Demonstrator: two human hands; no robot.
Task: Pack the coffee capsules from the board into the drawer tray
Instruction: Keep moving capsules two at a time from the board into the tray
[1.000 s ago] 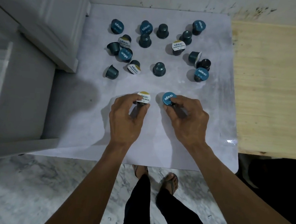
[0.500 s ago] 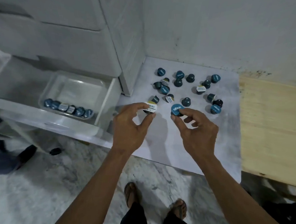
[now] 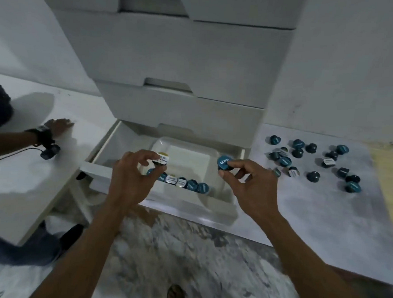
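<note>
White drawers stacked against a pale wall fill the background, and the lowest drawer (image 3: pixel 224 203) stands pulled out just in front of your hands. Your left hand (image 3: pixel 133 179) pinches a gold-and-white lidded capsule (image 3: pixel 162 160) between thumb and fingertips, right over the clear tray (image 3: pixel 181 152) that sits inside the drawer. Your right hand (image 3: pixel 249 186) pinches a blue-lidded capsule (image 3: pixel 224 162) the same way, above the tray's right edge. Neither capsule is set down yet.

Just below your left fingertips, one row of packed capsules (image 3: pixel 182 183) lies along the tray's near wall, lids up, blue and white mixed; your hand hides its left end, so you cannot count them exactly. Beyond that row the tray floor shows bare.

Off past your right hand, well apart, a loose cluster of capsules on the board (image 3: pixel 314 165) waits on the grey marbled board (image 3: pixel 313 216), some upright, some tipped. That group looks clearly larger than the row in the tray, so you are probably well short of halfway: one row done, two in hand, most left.

Far to your left, another person's hand (image 3: pixel 59 126) rests on a white surface (image 3: pixel 16 179).
</note>
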